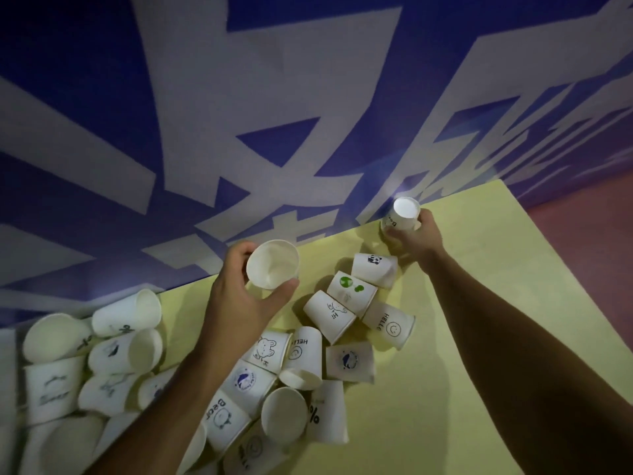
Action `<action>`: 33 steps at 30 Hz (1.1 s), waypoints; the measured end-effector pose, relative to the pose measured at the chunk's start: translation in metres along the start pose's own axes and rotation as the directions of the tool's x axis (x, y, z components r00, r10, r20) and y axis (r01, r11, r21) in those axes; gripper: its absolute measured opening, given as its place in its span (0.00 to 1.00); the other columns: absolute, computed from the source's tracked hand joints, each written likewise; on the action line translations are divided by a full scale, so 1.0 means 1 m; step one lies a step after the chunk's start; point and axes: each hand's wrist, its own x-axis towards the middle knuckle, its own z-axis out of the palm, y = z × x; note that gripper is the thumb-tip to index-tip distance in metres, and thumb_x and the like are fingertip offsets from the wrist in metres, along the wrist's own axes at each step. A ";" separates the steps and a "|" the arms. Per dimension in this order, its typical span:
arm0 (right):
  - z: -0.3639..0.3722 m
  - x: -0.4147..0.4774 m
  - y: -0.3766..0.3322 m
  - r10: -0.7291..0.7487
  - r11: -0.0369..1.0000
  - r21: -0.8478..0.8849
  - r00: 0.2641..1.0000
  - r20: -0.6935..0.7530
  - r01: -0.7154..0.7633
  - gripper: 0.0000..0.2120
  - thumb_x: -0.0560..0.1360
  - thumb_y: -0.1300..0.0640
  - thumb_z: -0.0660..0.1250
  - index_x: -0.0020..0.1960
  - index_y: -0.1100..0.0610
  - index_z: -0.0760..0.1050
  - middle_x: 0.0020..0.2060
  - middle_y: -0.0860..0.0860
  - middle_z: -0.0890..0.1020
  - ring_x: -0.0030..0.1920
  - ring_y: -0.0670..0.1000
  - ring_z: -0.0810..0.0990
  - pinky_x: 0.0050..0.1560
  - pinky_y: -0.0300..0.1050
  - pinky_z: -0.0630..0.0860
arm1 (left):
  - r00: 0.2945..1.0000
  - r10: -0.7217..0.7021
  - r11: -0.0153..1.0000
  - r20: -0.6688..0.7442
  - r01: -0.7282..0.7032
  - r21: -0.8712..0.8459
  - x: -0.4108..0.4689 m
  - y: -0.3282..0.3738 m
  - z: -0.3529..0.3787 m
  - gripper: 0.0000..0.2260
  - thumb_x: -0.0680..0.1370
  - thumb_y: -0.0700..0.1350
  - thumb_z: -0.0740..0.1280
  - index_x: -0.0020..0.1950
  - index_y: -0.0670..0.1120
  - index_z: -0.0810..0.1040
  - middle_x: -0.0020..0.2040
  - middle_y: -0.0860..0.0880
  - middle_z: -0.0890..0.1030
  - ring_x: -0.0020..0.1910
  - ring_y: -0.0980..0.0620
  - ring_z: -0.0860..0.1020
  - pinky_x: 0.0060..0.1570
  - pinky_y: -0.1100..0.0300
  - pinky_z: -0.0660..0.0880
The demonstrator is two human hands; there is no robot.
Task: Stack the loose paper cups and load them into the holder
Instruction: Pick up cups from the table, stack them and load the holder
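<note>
- Centrally, one paper cup (272,269) sat gripped in the left hand (239,296), its mouth facing the camera.
- Far right, the right hand (416,238) clasped an inverted cup (402,216), well apart from the first.
- Loose cups (337,315) lay between them on the yellow table (428,389), nearer the left hand.

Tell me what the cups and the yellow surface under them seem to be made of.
The near cup gripped by the left hand and the far cup gripped by the right hand: likely thin paper, matte white, judging by thin walls and a rolled rim. Yellow surface: smooth, matte, evenly coloured; paper sheet or laminate, cannot tell in this dim light.
</note>
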 end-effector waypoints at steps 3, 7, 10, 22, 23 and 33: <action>-0.010 -0.037 -0.012 -0.088 0.988 0.120 0.992 -0.092 0.099 0.30 0.69 0.50 0.80 0.65 0.54 0.69 0.56 0.52 0.80 0.56 0.55 0.82 0.55 0.58 0.82 | 1.000 -0.007 1.000 0.006 0.007 -0.004 -0.011 0.002 -0.013 0.29 0.69 0.58 0.80 0.63 0.63 0.67 0.58 0.60 0.78 0.57 0.55 0.79 0.52 0.51 0.80; -0.026 -0.119 -0.046 -0.210 0.951 0.199 0.966 -0.147 0.237 0.22 0.74 0.52 0.77 0.63 0.52 0.73 0.50 0.45 0.81 0.44 0.40 0.82 0.45 0.48 0.80 | 0.999 0.043 0.999 -0.012 -0.043 0.006 -0.033 0.004 -0.041 0.28 0.69 0.57 0.80 0.61 0.67 0.66 0.57 0.65 0.77 0.56 0.60 0.77 0.48 0.64 0.74; -0.030 -0.197 -0.075 -0.310 0.928 0.189 0.947 -0.083 0.320 0.25 0.73 0.49 0.79 0.65 0.47 0.72 0.51 0.43 0.80 0.46 0.40 0.83 0.40 0.38 0.80 | 0.998 0.052 0.998 -0.035 -0.054 -0.044 -0.057 -0.002 -0.073 0.28 0.68 0.57 0.80 0.62 0.65 0.69 0.57 0.65 0.77 0.56 0.61 0.77 0.50 0.62 0.75; 0.109 -0.436 -0.149 -0.555 0.826 0.245 0.810 0.191 0.508 0.31 0.64 0.38 0.77 0.65 0.40 0.72 0.57 0.42 0.82 0.56 0.47 0.82 0.52 0.51 0.81 | 0.982 0.051 0.985 -0.183 -0.079 -0.150 -0.189 -0.087 -0.275 0.30 0.68 0.61 0.75 0.68 0.59 0.73 0.62 0.62 0.79 0.59 0.58 0.79 0.52 0.62 0.76; 0.126 -0.453 -0.152 -0.571 0.815 0.255 0.794 0.208 0.520 0.31 0.65 0.39 0.76 0.66 0.40 0.73 0.58 0.40 0.82 0.57 0.46 0.82 0.52 0.46 0.81 | 0.982 0.037 0.986 -0.186 -0.066 -0.152 -0.201 -0.097 -0.292 0.31 0.68 0.62 0.75 0.68 0.57 0.73 0.62 0.60 0.79 0.59 0.57 0.79 0.52 0.61 0.77; 0.259 -0.575 -0.175 -0.603 0.795 0.324 0.728 0.326 0.513 0.28 0.73 0.39 0.70 0.72 0.43 0.73 0.64 0.43 0.79 0.64 0.47 0.78 0.58 0.44 0.78 | 0.967 -0.079 0.989 -0.241 0.045 -0.142 -0.283 -0.201 -0.401 0.30 0.71 0.54 0.79 0.70 0.53 0.73 0.64 0.57 0.80 0.62 0.52 0.78 0.57 0.53 0.78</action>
